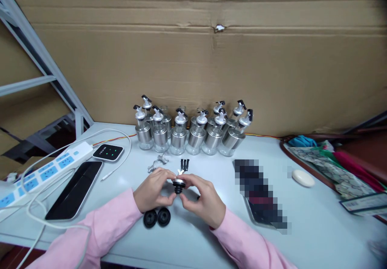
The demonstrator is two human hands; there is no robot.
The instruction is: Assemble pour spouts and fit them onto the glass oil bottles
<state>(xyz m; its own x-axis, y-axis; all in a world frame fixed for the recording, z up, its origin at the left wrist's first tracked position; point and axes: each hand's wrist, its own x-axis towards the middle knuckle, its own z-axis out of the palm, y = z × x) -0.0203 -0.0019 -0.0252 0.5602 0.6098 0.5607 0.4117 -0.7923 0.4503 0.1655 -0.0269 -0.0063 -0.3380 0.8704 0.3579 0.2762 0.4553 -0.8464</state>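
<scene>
Between my left hand [157, 190] and my right hand [204, 198] is a bottle stopper [178, 186] with a silver rim and black ribbed plug pointing down. Fingertips and thumbs of both hands press on it from either side, above the table. Two round black rubber pieces [157, 218] lie beneath my left wrist. Just beyond the hands are several small black levers [184, 164], a few small white pieces [180, 172] and silver spout parts [158, 162]. Part of a small dark thing shows beside my right thumb.
Several glass-and-steel bottles [178, 138] with pourer tops stand along the cardboard wall [193, 67]. At left lie a power strip [48, 170], a black phone-like slab [75, 190], a small device [108, 152] and white cables. A blurred-out phone [260, 196], a white oval object [303, 178] and a bag [320, 164] are right.
</scene>
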